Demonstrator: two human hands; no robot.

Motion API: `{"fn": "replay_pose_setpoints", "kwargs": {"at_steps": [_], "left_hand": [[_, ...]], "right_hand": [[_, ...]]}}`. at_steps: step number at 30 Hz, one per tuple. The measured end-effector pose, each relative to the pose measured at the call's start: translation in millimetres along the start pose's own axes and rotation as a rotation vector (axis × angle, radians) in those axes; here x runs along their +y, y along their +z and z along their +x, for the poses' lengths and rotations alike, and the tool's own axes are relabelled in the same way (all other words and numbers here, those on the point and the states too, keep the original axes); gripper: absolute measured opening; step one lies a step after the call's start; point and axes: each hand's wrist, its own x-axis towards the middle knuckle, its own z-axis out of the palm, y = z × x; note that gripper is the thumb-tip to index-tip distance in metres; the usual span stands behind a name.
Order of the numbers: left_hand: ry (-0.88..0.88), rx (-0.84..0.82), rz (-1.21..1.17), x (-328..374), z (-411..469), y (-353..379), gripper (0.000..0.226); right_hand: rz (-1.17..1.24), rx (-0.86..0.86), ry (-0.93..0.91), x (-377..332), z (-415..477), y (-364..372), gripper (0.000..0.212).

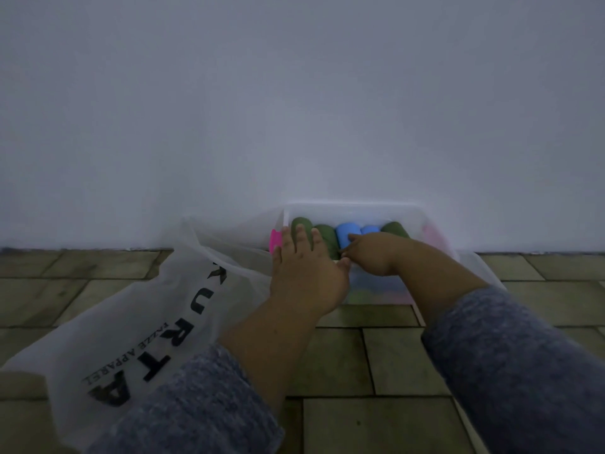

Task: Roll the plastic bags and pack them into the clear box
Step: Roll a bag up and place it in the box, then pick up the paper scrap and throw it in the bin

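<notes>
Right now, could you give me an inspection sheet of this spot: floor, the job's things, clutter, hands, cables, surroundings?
Surface: tiled floor, dimly lit.
Job's things: clear box against the wall, holding green rolls and blue rolls; white printed bag lies unrolled on the floor to its left.
Clutter: pink piece at the box's left edge; inside or outside, cannot tell.
Hands: left hand rests straight fingers on the green rolls; right hand touches the blue rolls, grip unclear.
Cables: nothing seen.
Surroundings: plain white wall.

The left hand (304,268) stretches forward palm-down, fingers straight and slightly spread. The right hand (368,253) angles in beside it, fingers partly bent.
</notes>
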Motion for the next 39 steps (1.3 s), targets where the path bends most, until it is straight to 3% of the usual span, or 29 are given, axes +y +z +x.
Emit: {"fn": "replay_pose_setpoints", "kwargs": {"at_steps": [5,8,12,14,16,19,22,25,26,28,29,30,31,33,35,37,39], "left_hand": [[-0.029,-0.054,-0.027,0,3,-2,0.080],[0.010,-0.118,-0.048,-2,3,-13,0.081],[-0.031,0.019,-0.197,-35,-19,-27,0.079],[-0.211,0.113,-0.160,-65,-40,-25,0.077],[-0.412,0.020,-0.126,-93,-65,-19,0.078],[-0.499,-0.256,-0.078,-116,-99,-6,0.071],[-0.388,-0.412,-0.020,-128,-129,-3,0.062],[-0.227,-0.452,0.075,-135,-170,-8,0.060],[-0.172,-0.453,0.103,-137,-185,-7,0.060],[-0.062,-0.454,0.140,-138,-210,-4,0.064],[-0.017,-0.458,0.155,-136,-218,-2,0.067],[0.020,-0.465,0.169,-133,-223,-1,0.069],[0.053,-0.467,0.185,-129,-226,1,0.071],[0.093,-0.419,0.203,-121,-227,4,0.079],[-0.008,-0.233,0.190,-126,-224,3,0.098],[-0.254,-0.009,0.101,-141,-217,-4,0.113],[-0.524,0.014,-0.237,-146,-208,-19,0.114]], "right_hand": [[-0.023,0.020,0.042,-6,0,-1,0.038],[0.142,0.163,0.094,-2,-6,11,0.039],[0.623,0.727,0.158,-1,-22,37,0.031],[0.809,1.019,0.086,-8,-35,46,0.024],[0.863,1.204,0.057,-28,-52,58,0.023],[1.007,1.076,0.109,-77,-76,83,0.025],[1.223,0.744,0.090,-121,-91,99,0.029],[1.446,0.500,0.070,-135,-104,106,0.043],[1.449,0.446,0.098,-136,-107,109,0.055],[1.383,0.341,0.196,-135,-115,111,0.108],[1.335,0.303,0.242,-132,-119,112,0.122],[1.303,0.283,0.296,-129,-124,112,0.124],[1.278,0.267,0.358,-122,-128,114,0.112],[1.305,0.275,0.411,-101,-141,120,0.063],[1.407,0.344,0.437,-76,-156,129,0.022],[1.438,0.424,0.439,-56,-174,136,0.013],[1.353,0.527,0.443,-44,-189,139,0.015]]}}
